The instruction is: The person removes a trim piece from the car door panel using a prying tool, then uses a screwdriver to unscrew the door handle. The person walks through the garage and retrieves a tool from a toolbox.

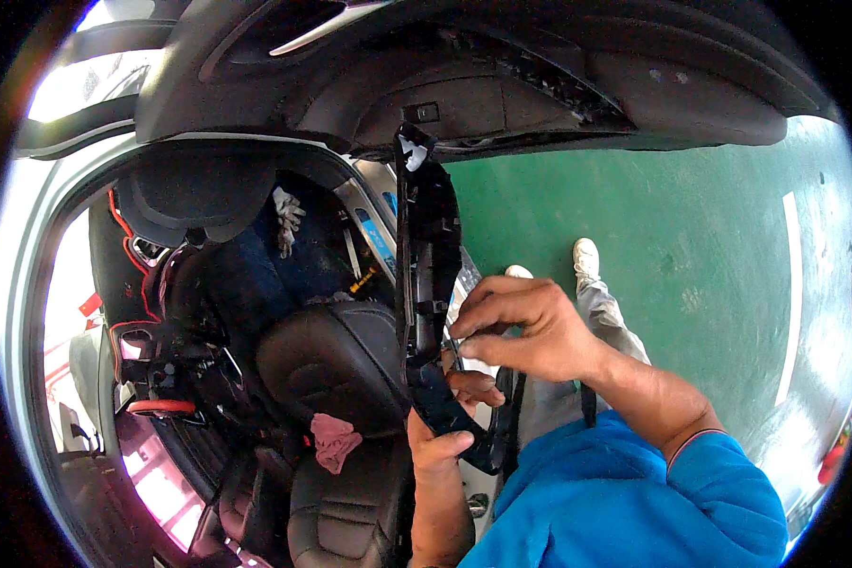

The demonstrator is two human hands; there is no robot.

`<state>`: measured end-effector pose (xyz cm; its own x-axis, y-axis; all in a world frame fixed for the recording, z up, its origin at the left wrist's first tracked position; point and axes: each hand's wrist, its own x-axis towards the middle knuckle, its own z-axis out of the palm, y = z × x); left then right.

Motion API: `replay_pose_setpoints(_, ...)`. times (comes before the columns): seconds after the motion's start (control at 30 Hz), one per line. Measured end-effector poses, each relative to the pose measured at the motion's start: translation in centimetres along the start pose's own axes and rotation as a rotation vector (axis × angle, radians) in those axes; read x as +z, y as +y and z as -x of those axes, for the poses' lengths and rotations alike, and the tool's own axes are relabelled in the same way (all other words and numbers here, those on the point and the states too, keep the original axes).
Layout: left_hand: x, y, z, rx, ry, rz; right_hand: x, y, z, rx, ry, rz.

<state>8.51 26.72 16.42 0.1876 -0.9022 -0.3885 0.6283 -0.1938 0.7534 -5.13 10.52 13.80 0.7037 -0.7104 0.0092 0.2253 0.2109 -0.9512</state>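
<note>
A long black plastic trim piece point(430, 256) stands roughly upright in front of me, its ribbed, clipped side showing. White patches mark its far end. My left hand point(442, 431) is wrapped round the lower part, with the thumb on the near face and fingers behind it. At the right edge of the trim piece, the thumb and fingers of my right hand point(530, 327) are pinched together. Whatever they may hold is too small to make out.
Across the top is an open car door's dark inner panel point(341, 95). Inside the car are a black leather seat point(327, 364), a pink cloth point(333, 442), a grey-white glove point(287, 220) and a yellow-handled tool point(363, 279). Green floor point(701, 227) with a white line point(791, 293) lies right.
</note>
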Motion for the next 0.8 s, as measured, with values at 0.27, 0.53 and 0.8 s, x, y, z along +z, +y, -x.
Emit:
replay_pose_setpoints(0.27,0.5,-0.5,0.5,0.020,0.035,-0.125,0.9,-1.7,0.4,-0.106,0.007,0.231)
replay_pose_setpoints(0.53,-0.2,-0.2,0.6,-0.130,-0.017,-0.213,1.4,-0.7,0.5,-0.316,0.087,0.371)
replay_pose_setpoints(0.8,0.5,-0.5,0.4,-0.083,0.025,-0.199,1.7,-0.4,0.4,-0.345,0.103,0.411)
